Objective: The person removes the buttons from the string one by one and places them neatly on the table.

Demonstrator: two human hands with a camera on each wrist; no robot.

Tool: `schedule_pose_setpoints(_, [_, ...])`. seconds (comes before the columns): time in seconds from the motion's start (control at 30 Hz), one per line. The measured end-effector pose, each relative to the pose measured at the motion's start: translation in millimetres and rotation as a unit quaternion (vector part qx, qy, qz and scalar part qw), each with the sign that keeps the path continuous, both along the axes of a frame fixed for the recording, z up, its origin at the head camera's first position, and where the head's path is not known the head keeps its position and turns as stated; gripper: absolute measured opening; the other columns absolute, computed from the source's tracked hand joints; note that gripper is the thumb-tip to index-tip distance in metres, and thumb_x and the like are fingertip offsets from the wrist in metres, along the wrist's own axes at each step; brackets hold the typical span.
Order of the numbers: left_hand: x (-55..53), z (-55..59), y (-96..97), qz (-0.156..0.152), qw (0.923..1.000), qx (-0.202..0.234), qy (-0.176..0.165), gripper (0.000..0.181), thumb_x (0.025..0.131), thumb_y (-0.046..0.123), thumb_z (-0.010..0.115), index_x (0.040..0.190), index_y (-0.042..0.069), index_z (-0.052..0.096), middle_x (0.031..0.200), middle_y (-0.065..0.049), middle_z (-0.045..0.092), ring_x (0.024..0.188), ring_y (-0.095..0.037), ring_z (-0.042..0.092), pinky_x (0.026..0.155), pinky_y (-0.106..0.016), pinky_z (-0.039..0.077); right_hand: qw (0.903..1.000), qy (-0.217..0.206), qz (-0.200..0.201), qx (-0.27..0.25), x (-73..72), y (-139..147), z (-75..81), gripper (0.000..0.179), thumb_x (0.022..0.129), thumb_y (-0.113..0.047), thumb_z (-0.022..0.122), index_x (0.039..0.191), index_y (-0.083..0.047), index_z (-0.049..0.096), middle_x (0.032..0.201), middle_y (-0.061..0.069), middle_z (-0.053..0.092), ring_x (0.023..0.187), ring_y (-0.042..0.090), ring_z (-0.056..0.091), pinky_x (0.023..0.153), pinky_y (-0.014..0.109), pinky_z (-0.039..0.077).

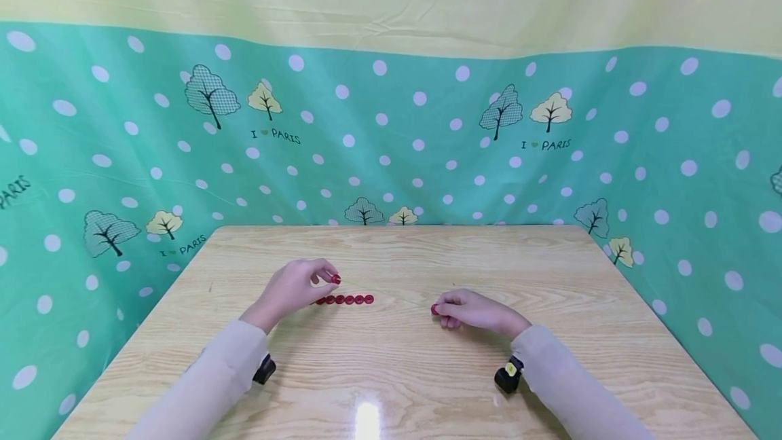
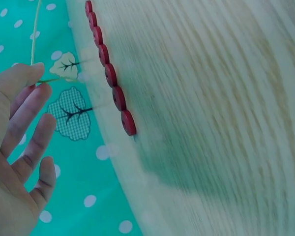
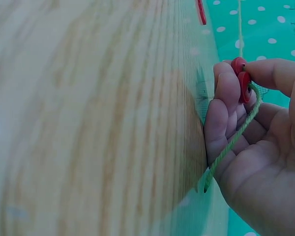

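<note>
My left hand (image 1: 301, 284) is raised over the left end of a row of red buttons (image 1: 359, 299). Its thumb and forefinger pinch a thin green string (image 2: 35, 39), and the other fingers are loosely bent. A small red piece (image 1: 335, 279) shows at these fingertips in the head view. My right hand (image 1: 473, 309) is low over the table to the right. Between its thumb and fingers it pinches two red buttons (image 3: 244, 87), which sit on the green string. A length of this string (image 3: 236, 137) hangs across the palm; another part runs upward.
The row of buttons lies on a pale wood-grain table (image 1: 391, 372), partly hidden by the left hand. A green dotted cloth (image 1: 391, 134) hangs behind the table and at both sides. Each wrist bears a small black camera (image 1: 508, 377).
</note>
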State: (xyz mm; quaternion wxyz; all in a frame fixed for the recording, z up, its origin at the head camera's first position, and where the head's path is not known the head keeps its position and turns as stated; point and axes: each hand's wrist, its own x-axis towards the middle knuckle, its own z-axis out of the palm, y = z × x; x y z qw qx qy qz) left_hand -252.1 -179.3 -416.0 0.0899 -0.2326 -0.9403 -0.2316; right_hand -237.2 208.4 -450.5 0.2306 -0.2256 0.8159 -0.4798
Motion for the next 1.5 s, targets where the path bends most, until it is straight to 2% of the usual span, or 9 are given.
schedule_pose_setpoints(0.4, [0.6,-2.2,-10.7,0.003,1.0,-0.001,0.006,0.017,0.088,0.027,0.078,0.103,0.021,0.073,0.092,0.01,0.072,0.084,-0.017,0.066,0.077,-0.041,0.053,1.0,-0.002,-0.008,-0.003,2.3,-1,2.2,0.027,0.106,-0.022,0.053,0.107,0.002,0.067,0.088,0.005,0.064,0.081,0.018,0.058,0.071,0.027,0.051])
schedule_pose_setpoints(0.67, [1.5,-4.2,-20.0,0.013,0.9999,-0.005,-0.005,0.017,0.088,0.027,0.078,0.103,0.021,0.072,0.092,0.009,0.073,0.085,-0.019,0.066,0.078,-0.043,0.053,0.9999,-0.007,-0.003,-0.009,-1.0,0,0.4,0.028,0.106,-0.022,0.052,0.107,0.002,0.066,0.089,0.006,0.066,0.08,0.016,0.059,0.071,0.026,0.052])
schedule_pose_setpoints(0.93, [2.1,-5.6,-26.6,0.027,0.9994,-0.016,-0.013,0.016,0.089,0.029,0.077,0.102,0.023,0.072,0.091,0.012,0.071,0.084,-0.014,0.063,0.077,-0.041,0.052,1.0,-0.005,-0.004,-0.007,-0.3,-1,0.7,0.028,0.106,-0.022,0.052,0.107,0.001,0.067,0.089,0.006,0.065,0.08,0.015,0.059,0.071,0.026,0.051])
schedule_pose_setpoints(1.5, [5.8,-9.9,-36.7,0.034,0.9991,-0.015,-0.019,0.013,0.089,0.024,0.076,0.101,0.022,0.073,0.091,0.011,0.072,0.086,-0.019,0.065,0.078,-0.044,0.052,0.9999,-0.002,-0.01,0.007,-0.4,-1,-1.7,0.028,0.106,-0.024,0.052,0.107,-0.001,0.067,0.089,0.005,0.064,0.08,0.016,0.058,0.07,0.026,0.049])
